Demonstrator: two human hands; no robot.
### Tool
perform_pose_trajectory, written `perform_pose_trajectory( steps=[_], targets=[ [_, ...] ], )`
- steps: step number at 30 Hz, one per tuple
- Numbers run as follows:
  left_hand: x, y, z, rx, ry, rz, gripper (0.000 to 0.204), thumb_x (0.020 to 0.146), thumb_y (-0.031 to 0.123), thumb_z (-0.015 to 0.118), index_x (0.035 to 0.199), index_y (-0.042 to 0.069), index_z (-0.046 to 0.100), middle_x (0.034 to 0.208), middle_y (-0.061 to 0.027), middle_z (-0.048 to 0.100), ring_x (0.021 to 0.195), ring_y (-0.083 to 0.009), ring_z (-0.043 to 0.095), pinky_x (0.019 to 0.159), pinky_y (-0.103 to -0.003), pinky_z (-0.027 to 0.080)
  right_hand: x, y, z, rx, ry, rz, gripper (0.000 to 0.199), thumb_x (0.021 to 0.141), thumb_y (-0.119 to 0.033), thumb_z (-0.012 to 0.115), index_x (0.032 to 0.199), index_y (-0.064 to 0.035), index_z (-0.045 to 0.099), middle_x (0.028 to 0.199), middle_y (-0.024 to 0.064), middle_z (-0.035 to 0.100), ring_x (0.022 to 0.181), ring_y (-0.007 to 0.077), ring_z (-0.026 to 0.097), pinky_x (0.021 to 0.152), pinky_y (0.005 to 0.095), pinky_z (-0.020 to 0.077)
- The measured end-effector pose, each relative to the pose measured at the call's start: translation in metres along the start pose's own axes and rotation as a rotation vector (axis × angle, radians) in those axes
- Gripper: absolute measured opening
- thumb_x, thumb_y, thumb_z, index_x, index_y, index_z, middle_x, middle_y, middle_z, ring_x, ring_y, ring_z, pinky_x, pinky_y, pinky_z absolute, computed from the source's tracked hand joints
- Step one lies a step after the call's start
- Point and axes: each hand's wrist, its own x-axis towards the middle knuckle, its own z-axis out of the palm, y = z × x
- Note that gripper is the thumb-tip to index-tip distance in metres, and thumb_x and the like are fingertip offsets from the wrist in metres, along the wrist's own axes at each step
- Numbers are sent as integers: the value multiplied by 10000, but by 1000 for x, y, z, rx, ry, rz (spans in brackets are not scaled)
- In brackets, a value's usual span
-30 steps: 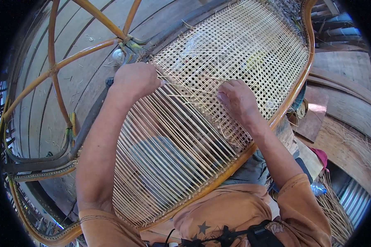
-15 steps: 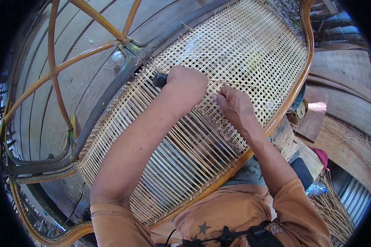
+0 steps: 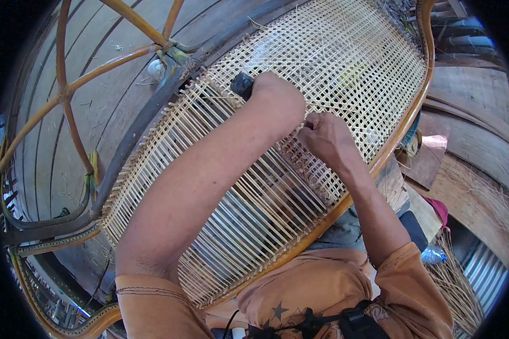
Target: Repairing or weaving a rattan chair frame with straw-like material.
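Observation:
A woven cane panel point(image 3: 345, 62) stretches across the curved rattan frame point(image 3: 404, 121) before me. Its far part is a close open-hole weave, while the near left part shows only parallel cane strands point(image 3: 240, 212). Over the border between the two, my left hand point(image 3: 280, 99) is closed around a tool whose black end point(image 3: 242, 85) sticks out on the left; the rest is hidden by the hand. Just to its right, my right hand point(image 3: 329, 138) is pinched closed low over the weave. What its fingers hold, if anything, I cannot make out.
Crossed rattan poles point(image 3: 65, 93) rise at the left over a plank floor point(image 3: 122, 73). A dark pole point(image 3: 122, 152) runs along the panel's far left edge. At the right lie wooden boards point(image 3: 469, 135), a bundle of cane strips point(image 3: 455, 277) and a plastic bottle point(image 3: 433, 255).
My left hand has moved right and slightly away with the black-ended tool, now close against my right hand. My right hand has shifted only a little, and its fingers stay closed.

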Motion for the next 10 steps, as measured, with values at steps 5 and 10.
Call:
perform_pose_trajectory(
  steps=[5,10],
  targets=[
    [-3,-17,21,-176,24,-9,208,771,156,570,894,39,690,918,-149,672,870,-290,656,737,-393,514,1,-5,21,-255,149,-64,176,809,-172,532,786,-20,617,681,196,617,650,349,620,607,415,496],
    [-1,-12,29,-203,52,-138,269,807,314,597,889,78,696,918,-164,667,892,-302,646,773,-415,503,3,-14,17,-323,100,-89,131,801,-140,555,802,-31,629,781,190,660,772,329,661,675,410,525]
  ],
)
